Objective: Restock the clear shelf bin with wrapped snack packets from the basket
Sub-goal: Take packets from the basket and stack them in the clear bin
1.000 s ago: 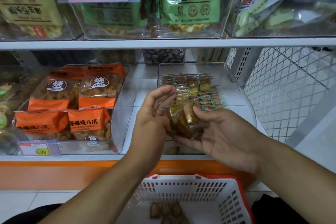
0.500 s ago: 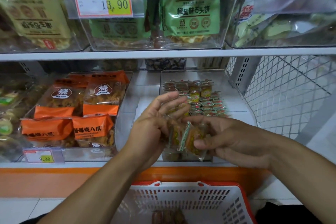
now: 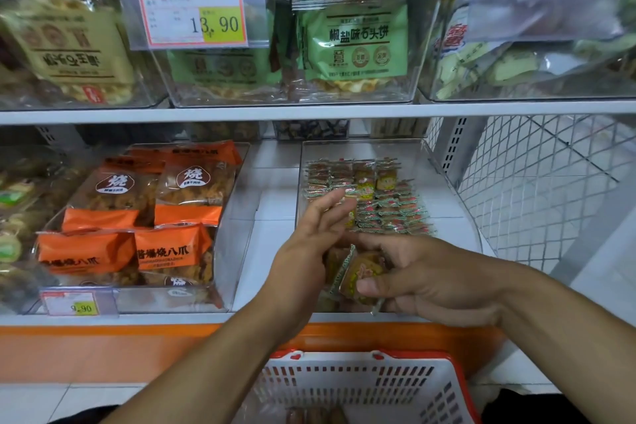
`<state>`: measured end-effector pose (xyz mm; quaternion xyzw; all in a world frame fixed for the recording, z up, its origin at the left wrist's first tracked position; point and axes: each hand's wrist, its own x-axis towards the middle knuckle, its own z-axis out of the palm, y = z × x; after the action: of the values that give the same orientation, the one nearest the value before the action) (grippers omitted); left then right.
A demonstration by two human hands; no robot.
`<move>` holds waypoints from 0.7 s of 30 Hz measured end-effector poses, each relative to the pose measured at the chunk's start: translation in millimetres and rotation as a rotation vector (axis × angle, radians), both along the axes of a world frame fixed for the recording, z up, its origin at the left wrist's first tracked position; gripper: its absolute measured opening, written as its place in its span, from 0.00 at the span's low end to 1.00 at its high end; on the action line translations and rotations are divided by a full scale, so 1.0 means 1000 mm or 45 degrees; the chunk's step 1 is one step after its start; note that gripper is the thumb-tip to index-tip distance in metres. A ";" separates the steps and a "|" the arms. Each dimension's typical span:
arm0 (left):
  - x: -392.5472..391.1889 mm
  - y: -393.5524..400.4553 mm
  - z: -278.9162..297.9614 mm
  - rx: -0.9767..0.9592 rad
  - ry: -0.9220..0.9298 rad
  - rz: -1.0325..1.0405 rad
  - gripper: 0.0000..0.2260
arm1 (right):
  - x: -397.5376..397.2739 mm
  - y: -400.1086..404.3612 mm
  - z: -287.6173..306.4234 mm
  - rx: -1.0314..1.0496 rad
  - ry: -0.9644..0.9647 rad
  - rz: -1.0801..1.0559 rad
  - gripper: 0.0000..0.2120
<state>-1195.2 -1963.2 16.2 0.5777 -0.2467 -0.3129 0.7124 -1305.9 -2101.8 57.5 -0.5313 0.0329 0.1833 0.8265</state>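
The clear shelf bin sits on the lower shelf, right of centre, with rows of small wrapped snack packets laid across its back half. Over the bin's front, my right hand grips a bunch of wrapped snack packets, thumb pressed on the front one. My left hand stands edge-on against the left side of that bunch, fingers straight and apart. Below the shelf is the white basket with a red rim; a few brown packets lie at its bottom.
A clear bin of orange snack bags stands left of the target bin, with a white gap between them. Bins of green and yellow bags fill the shelf above. A white wire mesh panel closes the shelf's right end.
My right hand has turned palm down over the bunch of packets. Both hands have stayed over the bin's front. The view has tilted up, so the shelves sit lower in the frame.
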 end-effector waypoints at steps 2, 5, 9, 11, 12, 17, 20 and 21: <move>-0.002 -0.002 -0.003 0.008 -0.032 0.011 0.21 | 0.000 -0.001 -0.003 -0.025 -0.001 -0.001 0.28; -0.006 -0.004 -0.001 0.088 -0.083 0.057 0.18 | -0.001 -0.001 -0.002 -0.087 0.026 -0.045 0.29; -0.008 -0.003 0.006 0.142 -0.112 0.184 0.26 | -0.002 -0.001 0.005 -0.626 -0.146 -0.134 0.31; -0.010 -0.004 0.009 0.110 0.095 0.110 0.26 | -0.005 0.001 0.008 -1.116 -0.325 -0.194 0.33; -0.011 -0.004 0.012 0.120 0.222 0.050 0.27 | -0.008 0.003 0.010 -1.336 -0.388 -0.226 0.33; -0.014 -0.005 0.012 0.082 0.686 -0.124 0.31 | -0.011 0.020 0.004 -1.944 -0.609 -0.077 0.39; -0.016 -0.010 0.007 0.095 0.736 -0.035 0.28 | -0.009 0.024 -0.001 -1.890 -0.565 -0.086 0.43; -0.016 -0.011 0.006 0.092 0.762 0.003 0.27 | -0.009 0.023 -0.002 -1.836 -0.553 -0.116 0.43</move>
<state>-1210.8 -1974.2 22.5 0.4852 -0.0138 -0.4770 0.7327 -1314.5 -2078.4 55.9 -0.9629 0.0030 -0.0269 0.2685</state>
